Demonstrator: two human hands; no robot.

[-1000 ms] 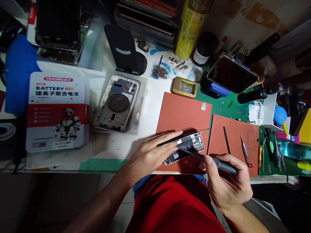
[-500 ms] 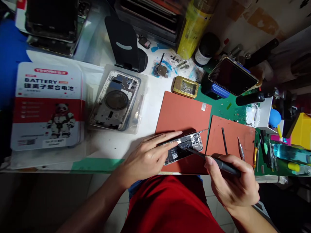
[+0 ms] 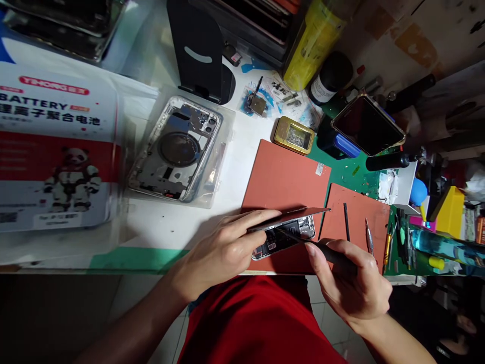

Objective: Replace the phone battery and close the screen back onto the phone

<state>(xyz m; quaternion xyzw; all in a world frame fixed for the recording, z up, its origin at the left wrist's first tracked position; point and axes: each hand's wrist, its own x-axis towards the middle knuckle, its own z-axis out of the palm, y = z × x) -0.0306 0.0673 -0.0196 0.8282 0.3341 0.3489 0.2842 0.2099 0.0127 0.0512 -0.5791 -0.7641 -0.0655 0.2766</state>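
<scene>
The left hand [image 3: 223, 247] holds a thin dark panel [image 3: 291, 216] between its fingers, tilted up along the far side of an opened phone [image 3: 278, 245]. The phone lies on the near part of a larger red-brown mat [image 3: 288, 174], its dark battery and metal parts partly exposed beneath the panel. The right hand [image 3: 352, 283] grips a dark-handled tool [image 3: 337, 255] between thumb and fingers, the slender shaft pointing into the phone's interior; whether the tip touches a part cannot be told. To the right, a smaller red-brown mat [image 3: 358, 202] bears a black stick [image 3: 346, 222] and a silver tool [image 3: 369, 236], with a gold-coloured tool [image 3: 387, 251] near its right edge. Beyond the larger mat stands a gold tin [image 3: 294, 135] with small metallic pieces visible inside. A green mat [image 3: 352, 176] extends behind both red-brown mats, with a dark-screened phone [image 3: 367, 124] propped above it. On the white tabletop [image 3: 233, 177], left of the larger mat, a phone housing [image 3: 176, 151] lies in a clear plastic tray [image 3: 220, 164], beside a red-and-white box [image 3: 76, 151] marked "BATTERY". A black stand [image 3: 197, 50] rises behind the tray.
</scene>
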